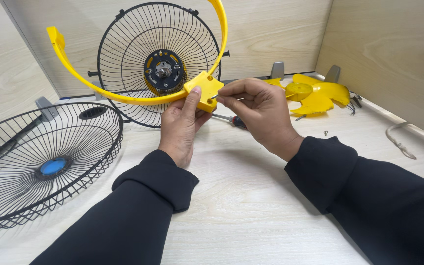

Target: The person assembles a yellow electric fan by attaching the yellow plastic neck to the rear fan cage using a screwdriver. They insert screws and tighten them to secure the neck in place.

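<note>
Plastic, bright yellow: a ring band (99, 91) curves up from a blocky clamp end (204, 90), and we hold that block in the left hand (181, 122), thumb flat on its face and fingers curled behind. Our right hand (261, 110) meets it from the other side, fingertips pinched tight on a small screw (215, 96) at the block's edge.

Just under the right hand a screwdriver (234, 120) lies on the table (241, 196), its dark handle poking out between our two wrists. Behind the left hand the rear fan guard (123, 59) stands upright with the motor hub (164, 71) at its centre. Out beyond the left hand the front guard (40, 167) lies flat, a blue cap in its middle. Past the right hand rests the yellow fan blade (315, 95), and farther out a bent metal clip (401, 141).

The table is pale wood grain, boxed in by matching light panels behind and at both sides.
</note>
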